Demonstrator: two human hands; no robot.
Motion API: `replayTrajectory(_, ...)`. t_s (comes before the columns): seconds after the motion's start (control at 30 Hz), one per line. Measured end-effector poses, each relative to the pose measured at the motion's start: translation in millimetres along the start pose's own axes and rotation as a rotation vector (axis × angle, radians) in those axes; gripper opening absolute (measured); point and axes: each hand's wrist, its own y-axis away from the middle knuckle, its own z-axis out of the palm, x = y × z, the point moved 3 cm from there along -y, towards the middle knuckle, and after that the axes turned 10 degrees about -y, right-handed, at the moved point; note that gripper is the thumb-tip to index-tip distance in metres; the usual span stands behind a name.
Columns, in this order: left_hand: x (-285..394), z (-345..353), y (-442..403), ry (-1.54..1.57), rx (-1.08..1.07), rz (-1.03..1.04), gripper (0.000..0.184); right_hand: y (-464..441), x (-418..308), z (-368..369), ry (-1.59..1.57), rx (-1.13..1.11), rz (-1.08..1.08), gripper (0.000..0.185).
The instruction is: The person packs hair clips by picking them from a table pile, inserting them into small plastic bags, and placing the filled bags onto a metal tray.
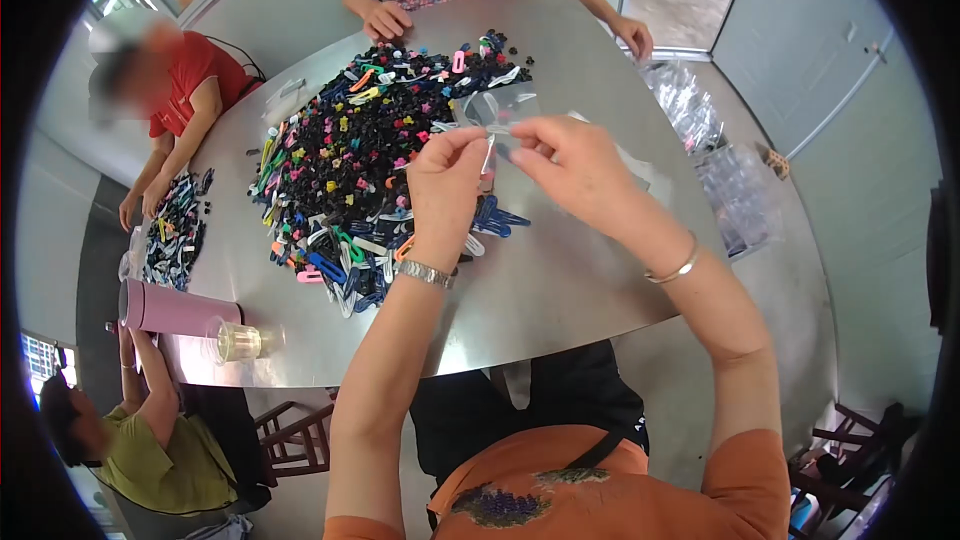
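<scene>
Both my hands are raised over the right side of a big pile of small hair clips (350,140) on the metal table (560,270). My left hand (447,180), with a metal watch on its wrist, pinches a small pale clip (490,145). My right hand (570,165) has thumb and fingers pressed together close by, around something too small to make out. Below and beyond the fingertips lies a clear plastic bag (510,100). Dark blue clips (495,215) lie at the pile's right edge, near my left hand.
A pink tumbler (180,308) and a cup of pale liquid (240,340) stand front left. Three other people sit around the table; one in red (205,80) has hands at a smaller clip pile (175,240). Filled plastic bags (735,195) are beyond the right edge.
</scene>
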Motion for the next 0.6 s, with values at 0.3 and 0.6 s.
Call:
replayTrajectory(0.3,6,-22,28,-0.001,0.006,-0.059,0.023,-18,-1,52,-0.426,0.015,0.179,0.023)
replayTrajectory(0.6,-5,-33,48,0.170,-0.023,-0.044,0.041,-8,-2,54,0.074,0.272,-0.320,0.007)
